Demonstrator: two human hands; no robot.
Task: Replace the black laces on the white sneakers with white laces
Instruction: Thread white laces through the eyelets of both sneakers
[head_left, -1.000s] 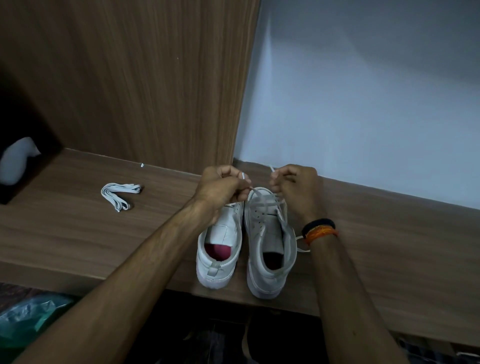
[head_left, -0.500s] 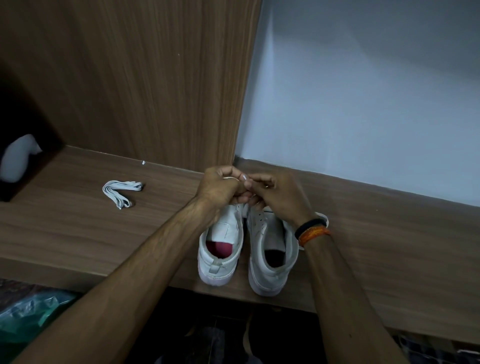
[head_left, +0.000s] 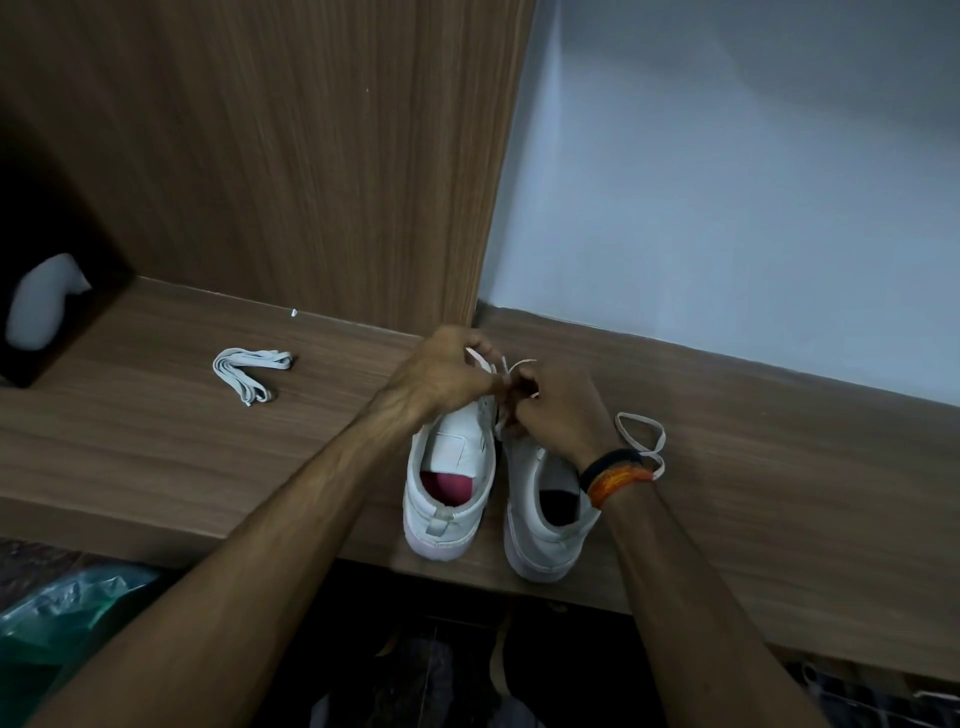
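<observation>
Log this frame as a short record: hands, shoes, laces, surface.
left hand: grips the white lace over the shoe fronts
right hand: pinches the same lace; bands on its wrist
right sneaker: being laced; a loop lies beside it
left sneaker: laces not visible, pink insole
spare lace bundle: folded, apart to the left
surface: wooden shelf

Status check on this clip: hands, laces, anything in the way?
Both hands, left and right, pinch the white lace over the right sneaker. Left sneaker unlaced; spare lace bundled aside. Nothing in the way.
</observation>
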